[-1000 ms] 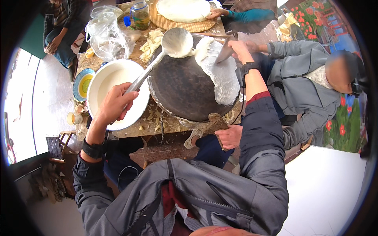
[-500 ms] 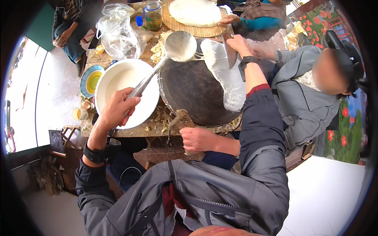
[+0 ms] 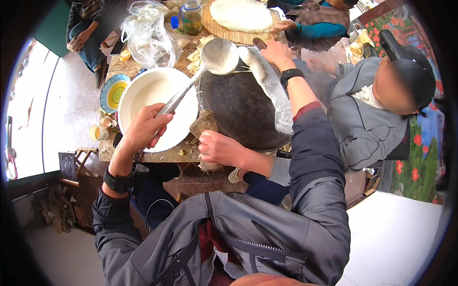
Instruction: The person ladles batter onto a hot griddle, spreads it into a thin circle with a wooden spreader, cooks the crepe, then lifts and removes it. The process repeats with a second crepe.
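My left hand (image 3: 147,126) is closed round the handle of a metal ladle (image 3: 219,56). The ladle's batter-coated bowl is above the far left rim of a round dark griddle (image 3: 238,102). At the griddle's far right side, my right hand (image 3: 275,53) grips a flat brown scraper (image 3: 259,43), mostly hidden behind the fingers. Along the right rim below that hand runs a thin, whitish sheet of batter (image 3: 276,97), narrow and bunched at its far end. Another person's hand (image 3: 219,148) presses a worn tan cloth or pad (image 3: 205,125) against the griddle's near left edge.
A large white basin (image 3: 125,102) of pale batter stands left of the griddle. Beyond it are a blue-rimmed bowl (image 3: 103,97), a clear plastic bag (image 3: 150,40) and a glass jar (image 3: 192,21). White rounds lie on a woven mat (image 3: 210,26). A co-worker (image 3: 367,105) sits close on the right.
My right hand has moved slightly left and away, and the white sheet has narrowed toward the right rim. The other person's hand has brought the cloth up to the griddle's edge.
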{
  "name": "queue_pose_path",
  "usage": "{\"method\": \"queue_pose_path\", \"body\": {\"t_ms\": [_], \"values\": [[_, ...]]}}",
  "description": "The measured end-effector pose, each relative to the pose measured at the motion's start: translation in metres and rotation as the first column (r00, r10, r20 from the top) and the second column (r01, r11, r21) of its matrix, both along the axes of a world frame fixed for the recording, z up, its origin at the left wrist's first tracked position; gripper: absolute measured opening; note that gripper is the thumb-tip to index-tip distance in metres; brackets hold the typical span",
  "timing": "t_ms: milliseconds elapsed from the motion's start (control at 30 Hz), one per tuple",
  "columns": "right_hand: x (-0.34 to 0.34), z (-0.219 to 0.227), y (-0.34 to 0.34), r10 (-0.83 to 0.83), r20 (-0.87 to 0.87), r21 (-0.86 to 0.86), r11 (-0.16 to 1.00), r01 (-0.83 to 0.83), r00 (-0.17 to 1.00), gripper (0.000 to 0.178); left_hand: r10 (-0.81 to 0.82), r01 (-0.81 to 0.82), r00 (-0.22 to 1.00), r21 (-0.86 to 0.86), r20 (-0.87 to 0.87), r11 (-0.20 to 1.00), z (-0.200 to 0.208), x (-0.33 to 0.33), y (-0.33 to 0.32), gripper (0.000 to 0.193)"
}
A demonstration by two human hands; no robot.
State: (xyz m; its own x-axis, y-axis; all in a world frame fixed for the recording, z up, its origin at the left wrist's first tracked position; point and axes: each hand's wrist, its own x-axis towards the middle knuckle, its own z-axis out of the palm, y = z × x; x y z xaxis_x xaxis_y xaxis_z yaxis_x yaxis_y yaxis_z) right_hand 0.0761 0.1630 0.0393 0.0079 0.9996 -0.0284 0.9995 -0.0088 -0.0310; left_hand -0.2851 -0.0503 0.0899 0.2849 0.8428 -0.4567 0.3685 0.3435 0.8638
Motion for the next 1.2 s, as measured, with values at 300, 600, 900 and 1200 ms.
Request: {"method": "queue_pose_path", "body": {"t_ms": [300,600,900,1200], "values": [[-0.018,0.002,-0.002,0.122,-0.096,0.047,0.992,-0.118,0.988,0.042,-0.013,0.021,0.993,-0.073,0.114,0.997,-0.005,-0.018,0.0,0.027],[-0.03,0.001,-0.003,0.349,-0.054,-0.027,0.936,-0.351,0.935,0.037,-0.059,0.098,0.98,-0.204,0.189,0.974,-0.001,-0.039,-0.018,0.027],[-0.049,0.0,-0.013,0.521,0.041,-0.059,0.853,-0.518,0.853,0.035,-0.091,0.153,0.968,-0.264,0.234,0.952,-0.002,-0.051,-0.036,0.026],[-0.045,0.003,-0.034,0.425,0.065,-0.045,0.905,-0.423,0.903,0.028,-0.075,0.174,0.949,-0.31,0.306,0.935,-0.01,-0.053,-0.042,0.028]]}}
